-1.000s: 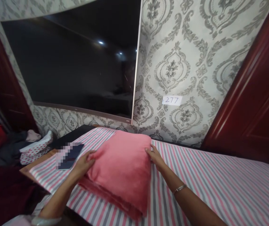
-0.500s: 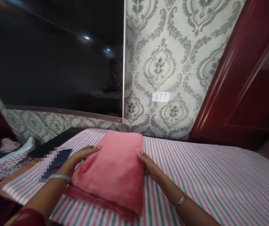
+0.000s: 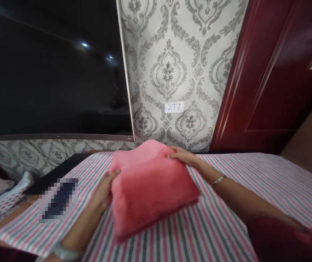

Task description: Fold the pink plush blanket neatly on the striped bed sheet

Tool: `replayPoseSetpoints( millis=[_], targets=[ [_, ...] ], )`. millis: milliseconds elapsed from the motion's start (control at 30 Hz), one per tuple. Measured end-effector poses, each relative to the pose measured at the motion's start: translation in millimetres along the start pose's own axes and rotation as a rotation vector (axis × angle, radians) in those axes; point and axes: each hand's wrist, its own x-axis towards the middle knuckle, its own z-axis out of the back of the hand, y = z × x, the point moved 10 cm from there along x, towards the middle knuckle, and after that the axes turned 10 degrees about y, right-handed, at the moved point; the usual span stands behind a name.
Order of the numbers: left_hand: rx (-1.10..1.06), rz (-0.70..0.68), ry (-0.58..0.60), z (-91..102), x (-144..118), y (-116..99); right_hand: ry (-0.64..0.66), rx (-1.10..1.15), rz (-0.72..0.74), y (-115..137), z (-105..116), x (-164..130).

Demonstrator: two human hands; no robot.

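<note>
Pink and plush, the folded blanket (image 3: 150, 189) sits in the middle of the frame, on the striped sheet (image 3: 226, 225) that covers the flat surface below the patterned wall. I see my left hand (image 3: 105, 189) pressed against the left edge of the bundle, with the fingers curled narrow around the side and the thumb on top; the fingertips go under the fabric, so I cannot tell how deep they hold. My right hand (image 3: 184, 157) lies on the far right corner, fingers stretched rather flat and close together, touching the top surface and gripping the edge lightly. The bundle looks a little lifted or tilted at its near corner, though the wide lens makes this hard to judge. I would say the step in hand is the handling of the finished fold: both hands frame it from two opposite sides, as for squaring it or turning it. The next move, in my judgement, needs both hands to keep equal pressure, because such thick soft layers slip open easily. Toward the lower left of the frame a blurred dark flat thing (image 3: 59, 200) rests on the sheet, near the left wrist, and a small label (image 3: 174, 107) is on the wall above.
</note>
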Motion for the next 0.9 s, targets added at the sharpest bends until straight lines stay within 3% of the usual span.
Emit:
replayPoseSetpoints(
  millis=[100,167,233,300,400,467,533,633,733,833,900],
  targets=[
    [-0.296,-0.063,0.127,-81.7,-41.9,52.0,-0.078,-0.219,-0.04,14.3,70.6,-11.6],
    [-0.388,0.134,0.274,-130.3,-68.2,114.7,-0.163,-0.357,-0.129,-0.8,103.2,-27.8],
    [-0.448,0.368,0.347,-154.2,-90.2,169.1,-0.232,-0.443,-0.201,-26.4,117.3,-50.0],
    [-0.468,0.428,0.315,-148.3,-94.7,188.1,-0.251,-0.466,-0.22,-53.2,113.5,-74.8],
    [-0.4,0.33,0.134,-105.0,-79.3,167.2,-0.279,-0.519,-0.104,-71.2,94.1,-117.1],
    [-0.224,0.219,-0.021,-69.7,-67.5,136.3,-0.35,-0.571,0.018,-69.1,84.3,-153.4],
    [0.016,0.073,-0.078,-50.8,-55.8,99.6,-0.455,-0.624,0.084,-67.5,81.3,-196.1],
    [0.341,-0.031,0.012,-56.8,-36.1,68.0,-0.657,-0.666,0.036,-77.3,89.0,-264.4],
    [0.561,0.099,0.213,-78.8,-15.7,77.1,-0.782,-0.488,-0.179,-111.5,98.0,-318.9],
    [0.604,0.263,0.35,-92.9,-3.8,94.3,-0.7,-0.06,-0.313,-148.7,81.2,-336.1],
    [0.546,0.254,0.383,-100.2,3.6,91.9,-0.613,0.175,-0.305,-153.2,61.6,-328.9]
  ],
)
